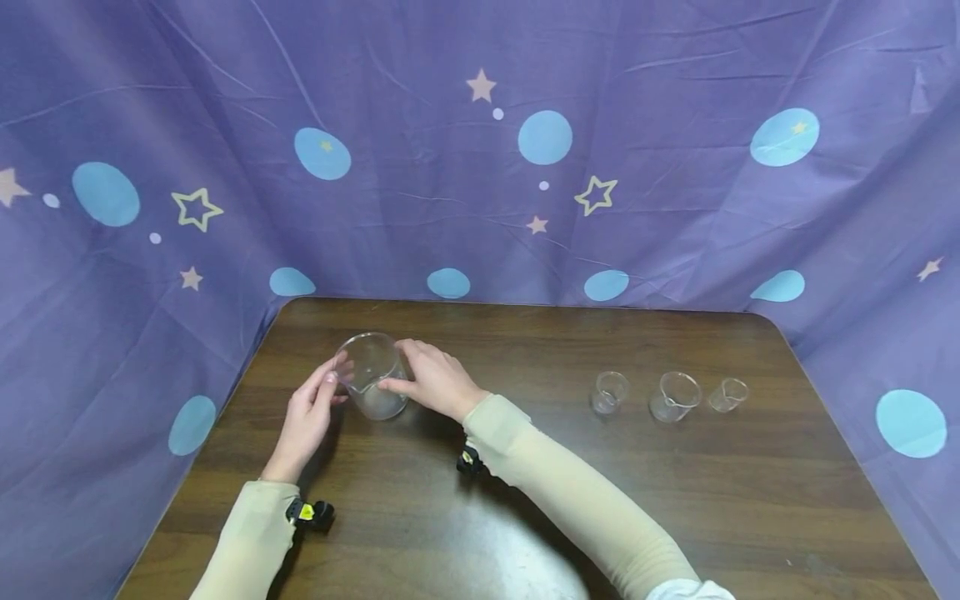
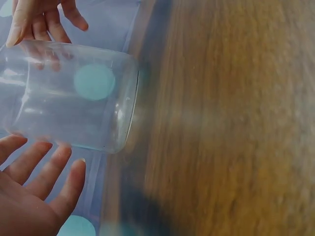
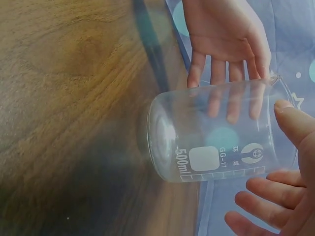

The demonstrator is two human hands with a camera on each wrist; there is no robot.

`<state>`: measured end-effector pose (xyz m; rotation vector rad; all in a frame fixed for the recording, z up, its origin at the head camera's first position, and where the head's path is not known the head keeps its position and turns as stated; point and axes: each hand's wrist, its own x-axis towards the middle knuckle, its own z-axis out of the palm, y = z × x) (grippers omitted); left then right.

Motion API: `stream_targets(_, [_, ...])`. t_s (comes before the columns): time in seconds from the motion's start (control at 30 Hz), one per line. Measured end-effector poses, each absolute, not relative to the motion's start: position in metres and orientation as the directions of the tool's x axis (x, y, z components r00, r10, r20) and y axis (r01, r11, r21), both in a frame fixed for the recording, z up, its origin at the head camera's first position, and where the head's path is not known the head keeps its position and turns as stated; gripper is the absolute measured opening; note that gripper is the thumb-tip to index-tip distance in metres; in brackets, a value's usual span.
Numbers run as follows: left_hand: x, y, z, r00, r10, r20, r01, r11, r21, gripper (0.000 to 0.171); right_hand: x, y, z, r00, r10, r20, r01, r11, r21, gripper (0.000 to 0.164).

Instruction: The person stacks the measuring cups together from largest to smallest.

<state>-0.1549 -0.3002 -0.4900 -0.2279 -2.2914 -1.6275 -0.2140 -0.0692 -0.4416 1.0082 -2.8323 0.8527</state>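
A large clear glass beaker is between my two hands at the left of the table. The right wrist view shows its white "500ml" marking on the beaker wall. My left hand holds it from the left, the thumb by the spout and the fingers spread along the glass. On the opposite side my right hand grips the upper wall, its thumb on the near side by the rim. Whether the base touches the table I cannot tell.
Three smaller glass beakers stand in a row at the right: a small beaker, a medium beaker and the smallest beaker. The brown wooden table meets a purple patterned curtain at the back and sides.
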Motion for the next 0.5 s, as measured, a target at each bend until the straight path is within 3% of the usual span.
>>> stream_targets(0.5, [-0.15,-0.279,-0.483,-0.931,0.005,0.364,0.341,0.361,0.868,0.043,-0.21,-0.042,-0.437,-0.792,-0.579,0.195,-0.586,0.631,-0.508,0.069])
